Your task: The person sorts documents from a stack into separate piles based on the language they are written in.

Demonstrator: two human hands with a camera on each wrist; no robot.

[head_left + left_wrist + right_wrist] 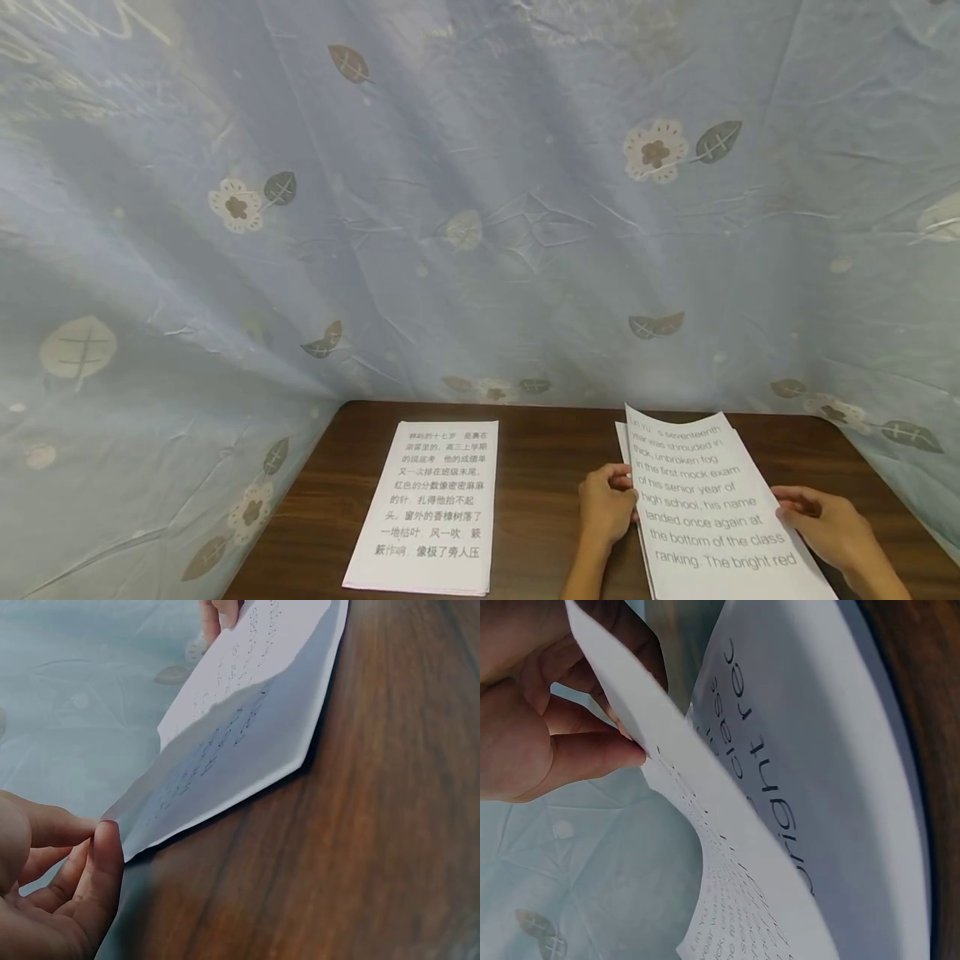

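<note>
A printed sheet of paper (701, 500) with large English text is raised above a stack of similar sheets (825, 750) on the right half of the table. My left hand (606, 504) pinches the sheet's left edge between thumb and fingers, seen closely in the left wrist view. On the opposite edge my right hand (825, 521) pinches the paper between thumb and fingers. The sheet bows between the hands, its far corners curling up. Under it, the right wrist view shows the stack's top page with the same kind of print.
Another stack of paper (431, 508), printed with Chinese characters, lies flat to the left on the dark wooden table (551, 467). A pale blue curtain (480, 208) with leaf and flower patterns hangs behind the table and along its sides.
</note>
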